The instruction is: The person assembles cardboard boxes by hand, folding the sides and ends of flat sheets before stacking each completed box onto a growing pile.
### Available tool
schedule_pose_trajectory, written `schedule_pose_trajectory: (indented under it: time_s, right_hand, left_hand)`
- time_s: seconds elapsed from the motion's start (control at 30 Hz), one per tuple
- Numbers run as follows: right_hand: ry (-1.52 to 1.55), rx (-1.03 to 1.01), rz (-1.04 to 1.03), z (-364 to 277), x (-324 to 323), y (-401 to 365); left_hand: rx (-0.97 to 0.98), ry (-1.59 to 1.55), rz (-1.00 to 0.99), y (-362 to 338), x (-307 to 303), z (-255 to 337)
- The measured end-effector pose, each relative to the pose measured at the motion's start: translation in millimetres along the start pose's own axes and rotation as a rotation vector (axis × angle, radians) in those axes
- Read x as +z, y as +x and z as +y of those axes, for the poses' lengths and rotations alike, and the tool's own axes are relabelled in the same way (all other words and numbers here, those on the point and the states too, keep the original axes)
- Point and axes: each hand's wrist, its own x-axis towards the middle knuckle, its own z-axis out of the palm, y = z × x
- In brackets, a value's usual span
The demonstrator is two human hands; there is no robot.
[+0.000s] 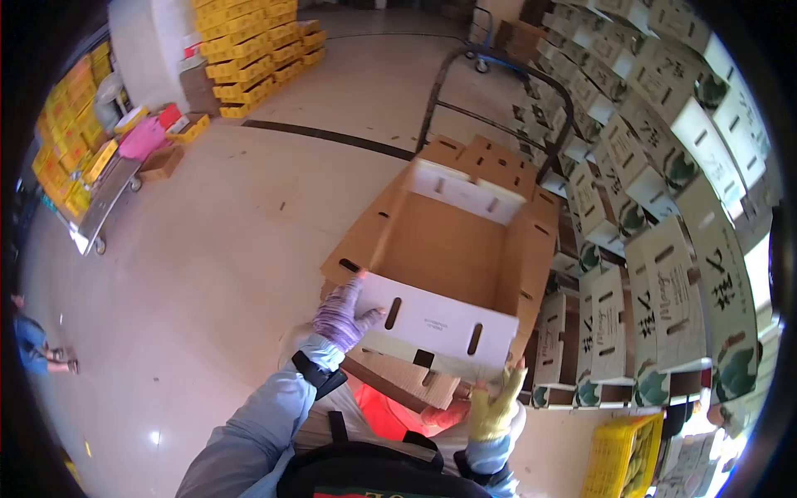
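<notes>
An open cardboard box [440, 319], brown inside with white end panels, lies on flat brown cardboard sheets [353, 249]. My left hand [342, 318], in a purple striped glove, grips its near left corner, the thumb against the white front panel. Around the near right corner is my right hand [496, 408] in a yellow glove, thumb and fingers on either side. Slots are cut in the front panel. Below the box, more folded cardboard [407, 378] shows in front of my lap.
A dark-handled trolley [498, 62] stands behind the sheets. Stacked white-and-brown printed boxes [664, 282] line the right side. Yellow crates [249, 50] are piled at the back left, near a loaded flat cart [104, 199]. A yellow basket [623, 456] sits at lower right. Part of another person [37, 344] shows far left.
</notes>
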Motion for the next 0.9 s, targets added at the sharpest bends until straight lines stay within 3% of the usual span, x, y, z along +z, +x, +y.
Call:
schedule_pose_trajectory:
  time_s: [0.03, 0.07, 0.1, 0.13, 0.17, 0.33, 0.37, 0.4, 0.43, 0.5, 0.57, 0.6, 0.63, 0.73, 0.8, 0.83, 0.87, 0.9]
  right_hand:
    - [-0.021, 0.096, -0.027, -10.6, -1.6, -9.2]
    - [-0.048, 0.028, 0.002, -8.6, -1.6, -12.3]
    - [-0.073, -0.039, 0.037, -5.8, -2.1, -16.1]
    - [0.381, 0.234, 0.221, 22.4, -0.8, -21.7]
    - [0.388, 0.234, 0.211, 21.6, -6.1, -12.2]
    - [-0.139, -0.355, -0.168, -31.9, -35.6, 73.4]
    - [-0.337, -0.614, -0.381, -39.1, -22.1, 84.8]
    - [-0.65, -0.515, -0.612, -58.2, -5.5, 86.7]
    - [-0.652, -0.506, -0.605, -56.1, 4.0, 86.2]
    - [-0.832, -0.461, -0.866, -36.5, 27.1, 84.6]
    - [-0.813, -0.482, -0.819, -19.0, 27.6, 73.6]
    - [-0.803, -0.508, -0.779, -16.0, 25.3, 70.4]
    - [-0.802, -0.511, -0.773, -15.5, 24.9, 68.4]
    - [-0.884, -0.383, -0.654, -32.0, 24.7, 44.4]
    - [-0.908, -0.358, -0.64, -35.6, 28.5, 18.4]
    - [-0.934, -0.345, -0.615, -35.3, 28.7, 5.0]
    - [-0.851, -0.369, -0.612, -21.7, 33.9, -8.7]
    - [-0.709, -0.3, -0.758, 11.9, 41.5, -23.8]
  left_hand:
    - [0.063, 0.161, -0.088, 1.5, -4.1, 2.5]
    - [0.181, 0.21, 0.071, 0.7, 7.1, -6.3]
    - [0.165, 0.217, 0.083, -0.2, 9.1, -6.6]
    - [0.161, 0.261, 0.04, 0.1, 10.6, -6.8]
    - [0.16, 0.304, -0.006, 0.3, 11.1, -5.3]
    - [0.194, 0.317, -0.025, 0.1, 15.3, -7.7]
    - [0.202, 0.317, -0.034, -0.4, 15.2, -7.6]
    - [0.242, 0.362, -0.002, -1.2, 15.5, -7.2]
    - [0.281, 0.408, 0.034, -0.9, 15.6, -6.5]
    - [0.249, 0.425, -0.085, -3.8, 1.3, 7.5]
    - [0.288, 0.652, -0.139, -10.9, -4.2, 22.9]
    - [0.409, 0.716, -0.181, -19.6, -3.0, 23.9]
    - [0.526, 0.601, -0.241, -31.6, -2.8, 24.7]
    - [0.588, 0.586, -0.345, -46.8, 4.1, 28.3]
    - [0.701, 0.874, -0.144, -51.6, 21.7, 11.8]
    - [0.692, 0.872, -0.141, -60.2, 25.4, 7.4]
    - [0.565, 0.826, -0.324, -67.0, 26.5, 5.0]
    - [0.438, 0.772, -0.507, -69.7, 26.5, 3.4]
